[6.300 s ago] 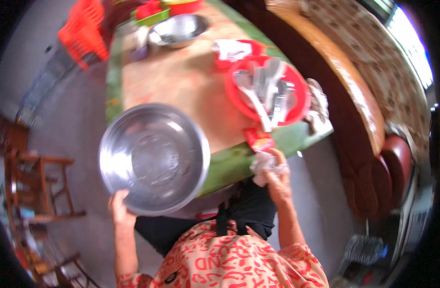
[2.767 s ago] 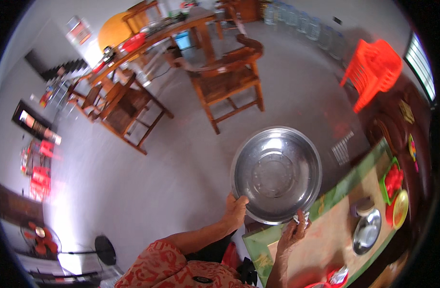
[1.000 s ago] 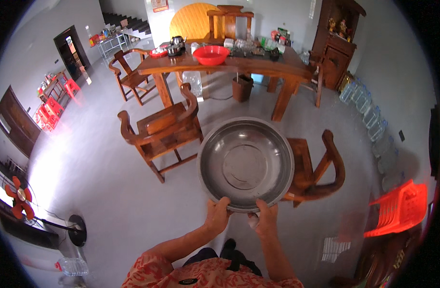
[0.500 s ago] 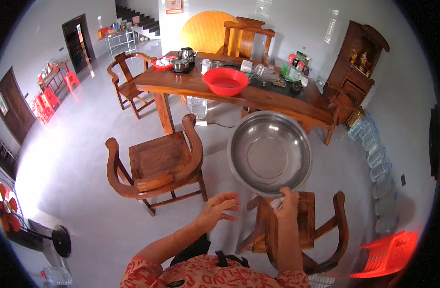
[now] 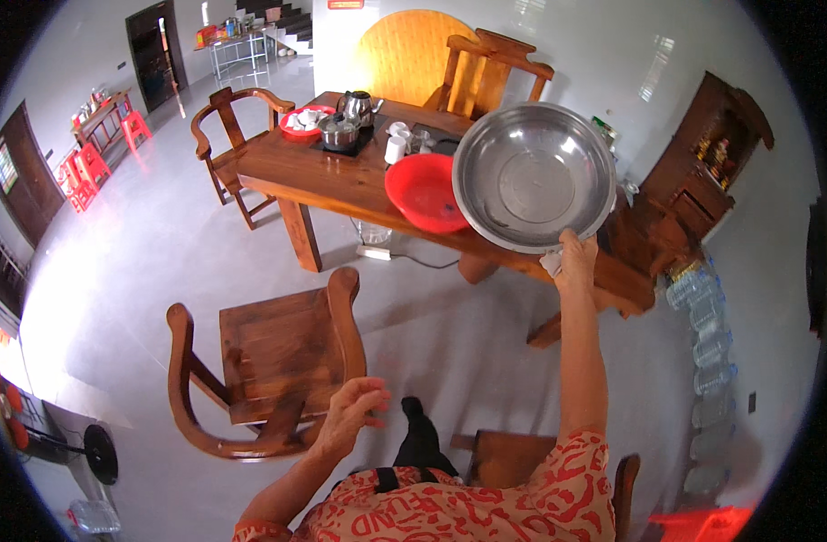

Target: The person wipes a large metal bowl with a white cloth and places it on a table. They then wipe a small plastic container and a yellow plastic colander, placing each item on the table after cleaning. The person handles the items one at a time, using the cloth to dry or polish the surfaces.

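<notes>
My right hand (image 5: 576, 257) grips the near rim of a wide steel basin (image 5: 533, 185), which is tilted so its inside faces me. A small white wad, perhaps a cloth (image 5: 552, 263), shows beside my fingers. The basin is over the right part of the wooden table (image 5: 292, 181) and hides things behind it. Just left of it, a red plastic basin (image 5: 422, 191) sits at the table's near edge. My left hand (image 5: 350, 415) holds nothing; its fingers are loosely bent and apart, close to the wooden armchair (image 5: 283, 348).
A steel pot (image 5: 339, 134), a kettle (image 5: 356, 109), white cups (image 5: 395, 149) and a red tray (image 5: 292, 126) stand on the table. Another chair (image 5: 508, 456) is beside me at right. Large clear bottles (image 5: 710, 348) line the right wall. A cable (image 5: 427, 263) crosses the floor.
My right hand has carried the steel basin up and forward, from above the floor to over the table beside the red basin. My left hand has moved down and left. The view has come nearer the table.
</notes>
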### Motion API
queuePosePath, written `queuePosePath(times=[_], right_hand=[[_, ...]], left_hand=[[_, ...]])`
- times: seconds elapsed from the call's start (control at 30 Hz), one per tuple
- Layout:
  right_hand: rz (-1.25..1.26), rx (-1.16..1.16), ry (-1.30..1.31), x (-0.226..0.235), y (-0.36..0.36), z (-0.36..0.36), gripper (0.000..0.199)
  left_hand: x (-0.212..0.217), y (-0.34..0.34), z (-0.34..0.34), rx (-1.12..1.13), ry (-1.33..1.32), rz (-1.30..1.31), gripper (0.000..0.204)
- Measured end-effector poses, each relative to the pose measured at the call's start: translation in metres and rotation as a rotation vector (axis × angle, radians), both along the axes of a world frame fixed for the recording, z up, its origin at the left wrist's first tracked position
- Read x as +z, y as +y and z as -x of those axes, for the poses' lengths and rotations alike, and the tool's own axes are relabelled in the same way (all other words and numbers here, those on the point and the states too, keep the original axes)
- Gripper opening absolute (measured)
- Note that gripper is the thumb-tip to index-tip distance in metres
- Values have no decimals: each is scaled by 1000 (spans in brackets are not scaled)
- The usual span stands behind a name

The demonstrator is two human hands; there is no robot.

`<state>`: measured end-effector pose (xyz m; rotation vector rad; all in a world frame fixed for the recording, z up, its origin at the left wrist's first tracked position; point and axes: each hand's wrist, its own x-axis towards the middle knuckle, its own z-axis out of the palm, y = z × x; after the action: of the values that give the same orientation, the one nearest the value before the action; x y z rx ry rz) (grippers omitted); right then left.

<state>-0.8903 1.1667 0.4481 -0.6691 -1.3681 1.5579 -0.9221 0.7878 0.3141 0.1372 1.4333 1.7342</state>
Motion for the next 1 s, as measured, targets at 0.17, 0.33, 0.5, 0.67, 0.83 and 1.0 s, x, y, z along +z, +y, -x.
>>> queuePosePath(times=[0.17,0.33,0.5,0.67,0.83,1.0], right_hand=[[-252,17,-34,12,78,97,52],[-581,5,-126,2,149,167,55],[-690,-40,-203,-7,174,211,56],[-736,3,-192,-22,198,233,54],[-621,18,-123,-22,195,244,51],[-708,29,-178,-29,211,242,48]], left_hand=[[-15,69,41,61,36,93,31],[-21,137,69,82,-83,125,30],[-31,181,86,107,-164,142,30],[-44,208,98,121,-208,196,29],[-48,219,106,166,-265,178,29],[-48,224,111,182,-266,194,28]])
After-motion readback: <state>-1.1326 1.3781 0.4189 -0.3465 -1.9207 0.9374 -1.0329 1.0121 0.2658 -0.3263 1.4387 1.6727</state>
